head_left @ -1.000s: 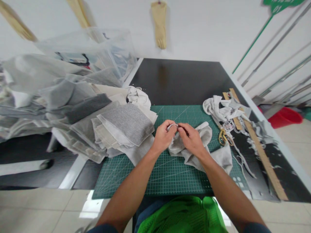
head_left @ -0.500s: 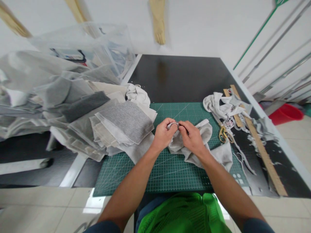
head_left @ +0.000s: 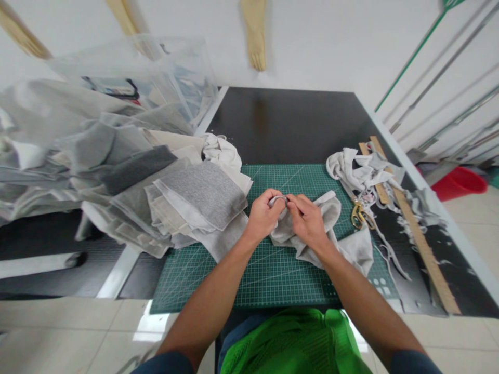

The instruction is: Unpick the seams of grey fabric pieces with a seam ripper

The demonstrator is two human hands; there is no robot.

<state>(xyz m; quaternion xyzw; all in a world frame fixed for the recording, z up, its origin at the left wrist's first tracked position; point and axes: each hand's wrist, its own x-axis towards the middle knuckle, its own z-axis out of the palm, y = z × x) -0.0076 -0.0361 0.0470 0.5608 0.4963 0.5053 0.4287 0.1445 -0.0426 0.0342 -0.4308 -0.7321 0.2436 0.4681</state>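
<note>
Over the green cutting mat (head_left: 273, 291), both hands pinch the edge of one crumpled piece of light grey fabric (head_left: 329, 208). My left hand (head_left: 264, 214) is closed on a folded bit of it, thumb on top. Right beside it, my right hand (head_left: 306, 217) is closed on the same edge, fingertips almost touching the left ones. A small dark spot shows between the fingertips; I cannot make out what it is. The rest of the fabric hangs down and lies bunched on the mat under and to the right of my right hand.
Stacked grey fabric pieces (head_left: 206, 195) pile up at the left, before a clear plastic bin (head_left: 183, 78). Gold-handled scissors (head_left: 359, 215), light fabric scraps (head_left: 346, 169) and a wooden ruler (head_left: 423, 244) lie at the right. A red bucket (head_left: 460, 183) stands beyond the table.
The right fingers have shifted slightly at the fabric edge, and the dark piece that stuck out by them is less visible. Otherwise hands and fabric stay in place.
</note>
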